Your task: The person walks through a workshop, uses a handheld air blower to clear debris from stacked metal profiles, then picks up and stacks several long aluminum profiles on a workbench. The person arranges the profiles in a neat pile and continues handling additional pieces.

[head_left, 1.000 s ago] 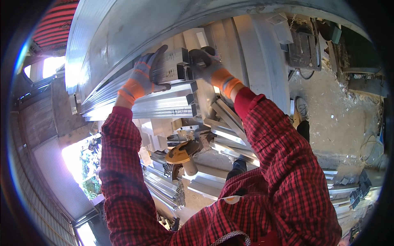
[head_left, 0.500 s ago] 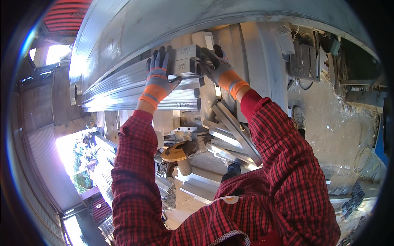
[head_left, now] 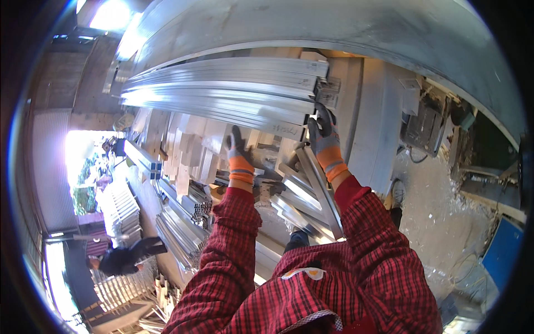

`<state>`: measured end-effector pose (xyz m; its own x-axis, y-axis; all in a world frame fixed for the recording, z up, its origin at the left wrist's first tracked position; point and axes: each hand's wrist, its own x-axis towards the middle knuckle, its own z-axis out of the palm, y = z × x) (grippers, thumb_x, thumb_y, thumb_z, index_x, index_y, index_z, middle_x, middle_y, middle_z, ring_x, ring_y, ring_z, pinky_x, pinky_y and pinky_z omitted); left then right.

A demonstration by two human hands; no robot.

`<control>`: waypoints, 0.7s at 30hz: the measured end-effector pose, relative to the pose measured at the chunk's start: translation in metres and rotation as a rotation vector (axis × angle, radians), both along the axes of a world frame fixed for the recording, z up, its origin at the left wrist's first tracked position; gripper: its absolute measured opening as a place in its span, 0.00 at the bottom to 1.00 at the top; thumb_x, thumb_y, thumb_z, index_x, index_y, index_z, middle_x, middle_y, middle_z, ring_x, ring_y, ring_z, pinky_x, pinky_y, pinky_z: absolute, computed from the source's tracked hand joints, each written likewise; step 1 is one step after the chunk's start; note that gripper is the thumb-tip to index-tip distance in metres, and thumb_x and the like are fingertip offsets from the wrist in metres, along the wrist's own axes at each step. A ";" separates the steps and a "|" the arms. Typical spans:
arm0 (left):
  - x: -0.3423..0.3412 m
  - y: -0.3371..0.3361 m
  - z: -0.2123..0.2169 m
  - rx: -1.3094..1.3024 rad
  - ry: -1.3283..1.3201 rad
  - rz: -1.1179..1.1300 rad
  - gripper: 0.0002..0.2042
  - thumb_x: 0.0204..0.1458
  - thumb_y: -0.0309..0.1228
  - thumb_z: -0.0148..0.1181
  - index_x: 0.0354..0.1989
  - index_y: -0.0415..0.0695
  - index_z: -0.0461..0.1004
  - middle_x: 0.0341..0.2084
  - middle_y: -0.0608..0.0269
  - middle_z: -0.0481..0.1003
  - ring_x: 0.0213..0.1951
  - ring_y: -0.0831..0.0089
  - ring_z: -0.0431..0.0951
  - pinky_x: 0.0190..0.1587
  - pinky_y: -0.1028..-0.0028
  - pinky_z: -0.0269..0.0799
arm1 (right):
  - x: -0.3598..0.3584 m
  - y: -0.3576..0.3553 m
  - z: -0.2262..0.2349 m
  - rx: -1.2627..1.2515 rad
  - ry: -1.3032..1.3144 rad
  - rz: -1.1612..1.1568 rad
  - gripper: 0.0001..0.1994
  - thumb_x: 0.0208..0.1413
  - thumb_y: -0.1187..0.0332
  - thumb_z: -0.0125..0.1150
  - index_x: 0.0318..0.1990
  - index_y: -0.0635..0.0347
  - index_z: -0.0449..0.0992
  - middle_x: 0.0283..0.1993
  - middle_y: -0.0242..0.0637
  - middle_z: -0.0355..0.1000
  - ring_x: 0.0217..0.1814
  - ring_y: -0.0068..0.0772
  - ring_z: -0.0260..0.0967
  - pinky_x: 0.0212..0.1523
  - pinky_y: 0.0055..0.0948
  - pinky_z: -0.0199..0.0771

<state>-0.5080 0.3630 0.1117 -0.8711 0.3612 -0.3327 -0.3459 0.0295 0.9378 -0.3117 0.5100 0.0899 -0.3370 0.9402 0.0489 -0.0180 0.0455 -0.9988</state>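
Note:
A bundle of long silver metal profiles [head_left: 222,92] lies across the upper middle, its cut ends toward the right. My left hand [head_left: 240,157], in a grey and orange glove with dark fingertips, hovers just below the bundle's near edge, fingers apart and nothing in them. My right hand [head_left: 326,142], gloved alike, is at the profiles' right ends, its fingers stretched upward and apart; they seem to touch the end faces. Handwritten marks show on the nearest profile.
A broad grey metal surface [head_left: 334,25] curves along the top. Shorter metal bars [head_left: 314,183] lean below my right hand. More stacked profiles [head_left: 181,222] lie at left. Another person [head_left: 125,257] in dark clothes is at lower left. A blue panel [head_left: 503,253] stands at right.
My left hand has come off the top of the profiles and moved down toward me. My right hand has moved lower along their ends. The view has shifted, bringing another person in at left.

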 end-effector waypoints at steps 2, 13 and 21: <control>0.010 0.012 -0.004 0.077 -0.281 -0.019 0.46 0.45 0.64 0.61 0.69 0.58 0.50 0.65 0.61 0.58 0.63 0.61 0.61 0.63 0.49 0.58 | -0.003 0.000 0.001 0.076 0.000 -0.050 0.22 0.60 0.62 0.57 0.62 0.48 0.66 0.56 0.46 0.69 0.55 0.44 0.70 0.52 0.36 0.70; -0.026 0.041 -0.035 0.428 -0.575 0.019 0.41 0.39 0.64 0.66 0.59 0.51 0.67 0.48 0.60 0.74 0.51 0.59 0.74 0.58 0.54 0.68 | -0.030 -0.008 -0.025 -0.355 0.304 0.113 0.19 0.60 0.62 0.60 0.55 0.60 0.66 0.51 0.36 0.70 0.49 0.30 0.69 0.46 0.29 0.73; -0.004 0.025 -0.041 0.634 -0.507 -0.043 0.21 0.48 0.57 0.64 0.46 0.60 0.74 0.42 0.69 0.75 0.47 0.64 0.74 0.53 0.54 0.69 | -0.004 -0.038 -0.010 -0.244 0.163 0.207 0.19 0.62 0.61 0.58 0.54 0.63 0.65 0.50 0.42 0.69 0.48 0.33 0.69 0.47 0.32 0.73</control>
<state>-0.5121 0.3884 0.0712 -0.6503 0.6434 -0.4040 -0.7440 -0.4319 0.5098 -0.3162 0.4722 0.0802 -0.5276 0.8436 -0.1004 -0.1614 -0.2156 -0.9631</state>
